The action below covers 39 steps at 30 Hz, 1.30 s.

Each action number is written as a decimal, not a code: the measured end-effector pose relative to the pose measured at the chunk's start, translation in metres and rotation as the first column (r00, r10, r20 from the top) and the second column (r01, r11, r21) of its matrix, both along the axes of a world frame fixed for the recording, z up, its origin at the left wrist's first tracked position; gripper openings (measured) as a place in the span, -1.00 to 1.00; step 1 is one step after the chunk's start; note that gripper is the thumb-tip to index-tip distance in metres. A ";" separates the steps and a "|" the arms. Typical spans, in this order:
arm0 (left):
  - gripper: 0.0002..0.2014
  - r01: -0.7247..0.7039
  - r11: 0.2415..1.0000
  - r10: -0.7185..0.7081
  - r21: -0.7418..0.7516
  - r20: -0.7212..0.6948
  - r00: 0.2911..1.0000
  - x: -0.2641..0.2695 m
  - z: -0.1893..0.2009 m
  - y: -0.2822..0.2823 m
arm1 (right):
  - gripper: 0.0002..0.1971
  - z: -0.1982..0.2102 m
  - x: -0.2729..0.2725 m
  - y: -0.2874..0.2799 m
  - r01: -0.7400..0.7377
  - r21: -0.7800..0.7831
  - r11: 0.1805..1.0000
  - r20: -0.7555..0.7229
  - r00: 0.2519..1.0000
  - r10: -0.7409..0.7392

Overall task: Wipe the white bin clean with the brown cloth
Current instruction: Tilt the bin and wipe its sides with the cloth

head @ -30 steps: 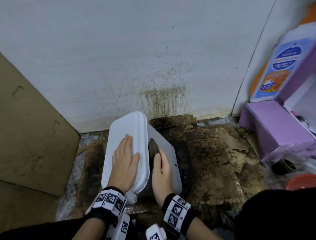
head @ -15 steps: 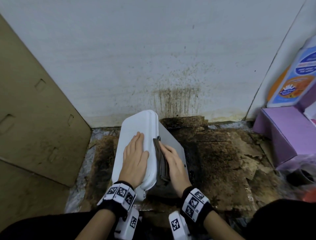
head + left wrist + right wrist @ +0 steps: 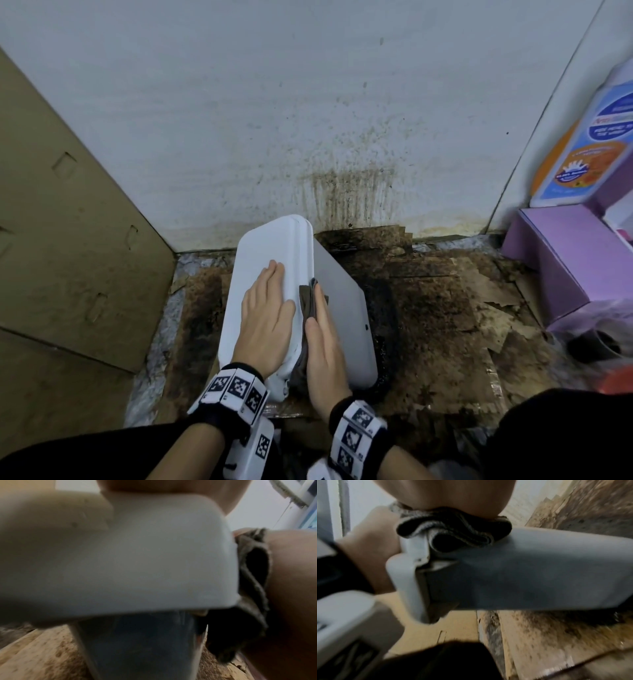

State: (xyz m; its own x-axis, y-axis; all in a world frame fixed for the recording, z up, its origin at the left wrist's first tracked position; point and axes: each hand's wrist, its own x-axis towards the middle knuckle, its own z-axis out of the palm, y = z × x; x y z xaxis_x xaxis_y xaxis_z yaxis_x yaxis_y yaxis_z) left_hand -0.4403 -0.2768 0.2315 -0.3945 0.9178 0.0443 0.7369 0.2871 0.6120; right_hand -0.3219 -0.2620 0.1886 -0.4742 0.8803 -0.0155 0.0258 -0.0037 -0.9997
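Note:
The white bin (image 3: 342, 308) stands tilted on the stained floor near the wall, its lid (image 3: 270, 246) closed. My left hand (image 3: 267, 308) lies flat on the lid with straight fingers. My right hand (image 3: 322, 342) presses the folded brown cloth (image 3: 306, 301) flat against the bin's right side, just under the lid's rim. In the left wrist view the cloth (image 3: 252, 574) is bunched between the lid (image 3: 137, 561) and my right hand (image 3: 291, 588). The right wrist view shows the cloth (image 3: 453, 531) squeezed under my palm onto the bin (image 3: 522, 568).
Stained, torn cardboard (image 3: 445, 308) covers the floor around the bin. A splattered white wall (image 3: 342, 137) is right behind it. A brown cardboard panel (image 3: 68, 240) stands on the left. A purple box (image 3: 565, 260) and a detergent bottle (image 3: 589, 144) sit at the right.
My right hand has slid the cloth a little farther along the bin's side, away from me. The left hand has stayed flat on the lid. The head view has shifted slightly.

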 end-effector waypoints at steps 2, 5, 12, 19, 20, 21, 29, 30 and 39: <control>-0.36 0.000 1.000 0.000 0.000 0.008 1.000 0.000 0.000 0.000 | -0.46 -0.004 -0.002 -0.015 0.068 0.032 0.997 -0.007 0.998 -0.068; -0.35 -0.011 1.000 0.011 -0.003 0.018 1.000 -0.003 -0.001 -0.002 | -0.49 -0.005 -0.006 -0.019 0.063 0.027 0.998 -0.012 0.998 -0.063; -0.35 -0.010 1.000 0.010 -0.023 0.010 1.000 -0.006 -0.001 -0.003 | -0.42 0.005 -0.012 0.038 -0.159 -0.061 0.985 0.017 0.987 0.161; -0.35 -0.012 1.000 0.013 -0.020 0.009 1.000 -0.008 -0.002 -0.006 | -0.44 0.010 -0.004 0.022 -0.179 -0.030 0.983 0.062 0.982 0.180; -0.35 -0.013 1.000 0.013 -0.020 0.010 1.000 -0.008 -0.002 -0.006 | -0.45 0.008 -0.003 0.014 -0.162 -0.015 0.987 0.061 0.985 0.163; -0.35 -0.013 1.000 0.014 -0.022 0.010 1.000 -0.009 -0.003 -0.007 | -0.45 0.007 -0.003 0.008 -0.143 -0.005 0.990 0.056 0.988 0.143; -0.35 -0.019 1.000 0.019 -0.015 0.023 1.000 -0.014 -0.008 -0.008 | -0.44 0.019 -0.015 0.049 -0.261 -0.059 0.964 0.085 0.961 0.265; -0.34 -0.017 1.000 0.017 -0.010 0.022 1.000 -0.014 -0.009 -0.007 | -0.43 0.022 -0.020 0.061 -0.275 -0.072 0.959 0.093 0.955 0.281; -0.31 -0.012 1.000 0.011 0.019 0.064 0.998 -0.017 -0.007 -0.011 | -0.40 -0.017 -0.033 0.133 -0.419 0.084 0.904 0.299 0.876 0.379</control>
State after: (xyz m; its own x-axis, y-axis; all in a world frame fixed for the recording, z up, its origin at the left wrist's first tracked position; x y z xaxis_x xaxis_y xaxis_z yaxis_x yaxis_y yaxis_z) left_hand -0.4572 -0.2879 0.2248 -0.4079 0.9123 0.0365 0.6928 0.2832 0.6632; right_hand -0.3545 -0.1293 0.1718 -0.7808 0.6193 -0.0821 0.2621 0.2053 -0.9430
